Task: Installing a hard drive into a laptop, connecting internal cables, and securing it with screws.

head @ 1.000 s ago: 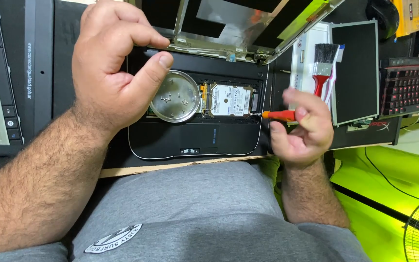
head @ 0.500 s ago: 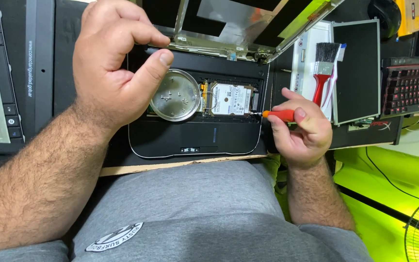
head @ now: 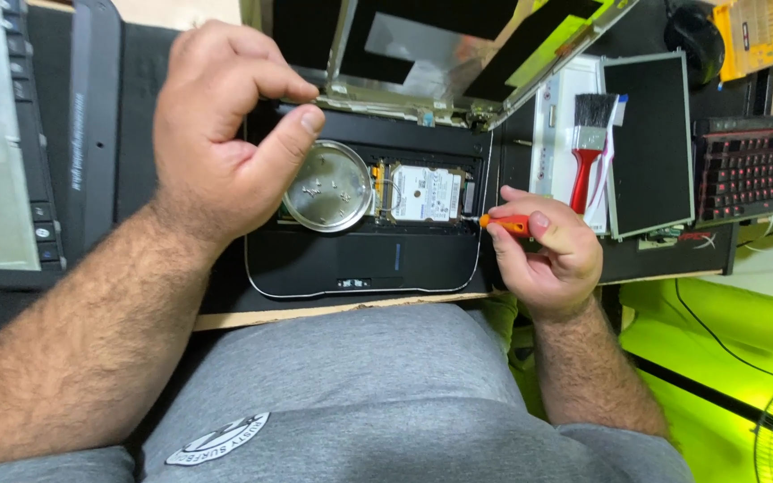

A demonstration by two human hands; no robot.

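Two hands work over an opened laptop base [head: 360, 264] at the near edge of the worktop [head: 673, 259]. Right hand [head: 552, 255] is closed around an orange screwdriver [head: 505, 222], tip pointing left at the right edge of the hard drive [head: 425, 193] seated in the base. Left hand [head: 225, 134] hovers above the base, thumb and fingers curled, narrow, holding nothing visible. Just left of the drive sits a round metal dish [head: 328, 186]. Further right lies a red-handled brush [head: 588, 148] on a loose screen panel [head: 650, 143]; a keyboard [head: 753, 165] lies beyond.

Bare, hairy forearms, no sleeves showing; grey shirt [head: 360, 394] with a round white-and-black emblem [head: 218, 437] near the hem.
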